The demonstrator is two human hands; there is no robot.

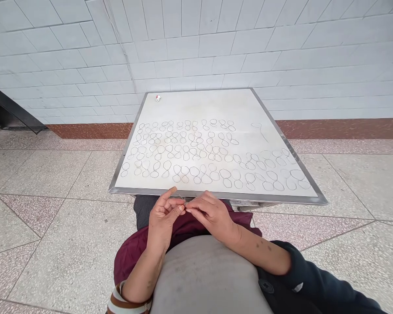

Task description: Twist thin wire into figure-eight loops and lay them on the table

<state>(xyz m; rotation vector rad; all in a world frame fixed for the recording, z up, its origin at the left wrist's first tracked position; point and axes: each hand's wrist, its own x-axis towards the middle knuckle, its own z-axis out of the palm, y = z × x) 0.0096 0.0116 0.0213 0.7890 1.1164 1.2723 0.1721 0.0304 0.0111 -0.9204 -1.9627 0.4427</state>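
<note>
Strand [184, 201], thin and dark, wire or thread, cannot tell which, is pinched between the fingertips of both hands, just in front of the near edge of the board and above the lap. Its long axis runs roughly upright, with a short free end pointing up toward the board. Left hand [163, 213] and right hand [209, 214] are together, closed on it from either side, with the left forefinger [173, 190] lifted and angled up past the pinch. Board [216, 195] is white with a metal frame and sits straight ahead of the person. Dark figure-eight loops [183, 152] lie across it in rough side-to-side rows, looking larger toward the near edge. Single loop with a tail [258, 128] lies apart from the rows, toward the right side. Small white-and-red item [158, 98] sits by the far left corner; any marking on it is too small to read. Maroon cloth [183, 226] lies under the hands, over a grey apron [206, 274]. Striped cuff [127, 301] is on the left wrist, dark sleeve [314, 274] on the right arm. White tile wall [196, 43], brown skirting [330, 131] and terrazzo floor [52, 174] surround the board.
</note>
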